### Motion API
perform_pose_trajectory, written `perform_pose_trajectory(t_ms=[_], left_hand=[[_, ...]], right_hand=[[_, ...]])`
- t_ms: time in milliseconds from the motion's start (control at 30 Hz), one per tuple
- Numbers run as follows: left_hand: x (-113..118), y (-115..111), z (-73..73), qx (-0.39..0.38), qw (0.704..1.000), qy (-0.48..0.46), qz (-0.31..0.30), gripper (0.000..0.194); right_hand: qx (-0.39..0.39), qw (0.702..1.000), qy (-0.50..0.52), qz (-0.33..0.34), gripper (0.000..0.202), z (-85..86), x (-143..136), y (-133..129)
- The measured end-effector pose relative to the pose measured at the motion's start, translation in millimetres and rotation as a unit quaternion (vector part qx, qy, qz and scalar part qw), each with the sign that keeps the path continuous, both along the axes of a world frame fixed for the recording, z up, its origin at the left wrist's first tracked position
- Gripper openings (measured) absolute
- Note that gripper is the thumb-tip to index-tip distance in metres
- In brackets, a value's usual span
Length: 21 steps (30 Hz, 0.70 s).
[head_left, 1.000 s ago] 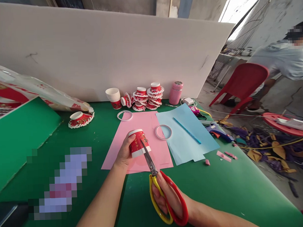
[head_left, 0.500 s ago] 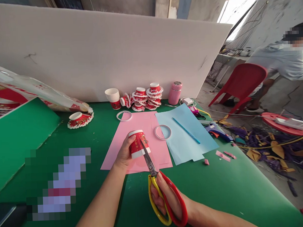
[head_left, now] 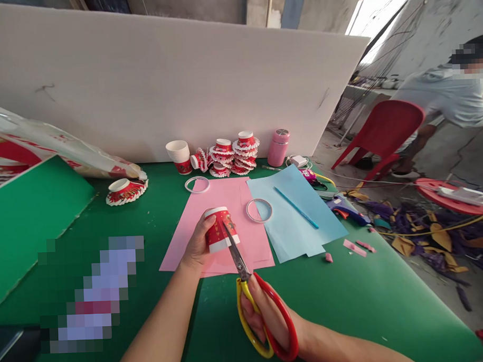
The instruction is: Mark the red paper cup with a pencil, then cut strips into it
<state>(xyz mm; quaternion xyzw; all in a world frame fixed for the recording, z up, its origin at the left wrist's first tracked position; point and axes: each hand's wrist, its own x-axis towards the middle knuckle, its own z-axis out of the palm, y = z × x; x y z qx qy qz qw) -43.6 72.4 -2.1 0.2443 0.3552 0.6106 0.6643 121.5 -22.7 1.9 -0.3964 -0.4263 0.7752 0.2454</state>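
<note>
L hand (head_left: 195, 246) — fingers clamped on red cup (head_left: 217, 232); R hand (head_left: 273, 314) — fingers wrapped round scissors (head_left: 240, 268), w/ blades at cup.

Desk (head_left: 388, 294) right of scissors (head_left: 242, 272): is offering open passage.
Back: frilled cups (head_left: 243, 156), pink flask (head_left: 278, 150) and white board (head_left: 182, 82) are blocking.
Left: green panel (head_left: 29, 225) is barring passage.

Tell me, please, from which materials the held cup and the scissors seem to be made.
Cup: probably paper, slightly glossy; its red printed side and plain white edges suggest a disposable cup.
Scissors: blades look like metal, grey with bright reflections; red and yellow handles are shiny, perhaps plastic.
</note>
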Motion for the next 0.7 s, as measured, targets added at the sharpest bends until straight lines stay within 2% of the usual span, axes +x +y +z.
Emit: perform_pose_trajectory(t_ms=[133, 300, 700], left_hand=[[0.2, -0.1, 0.0, 0.001, 1.000, -0.002, -0.005, 0.038], [1.0, -0.5, 0.4, 0.003, 1.000, 0.007, -0.007, 0.036], [2.3, -2.0, 0.1, -0.005, 1.000, -0.002, -0.008, 0.036]], right_hand=[[-0.037, 0.999, -0.010, 0.005, 0.070, 3.8, 0.6, -0.6], [-0.044, 0.999, -0.009, 0.009, 0.071, 4.0, 1.3, -0.2], [-0.016, 1.000, 0.011, 0.003, 0.071, 0.9, -1.0, 0.9]])
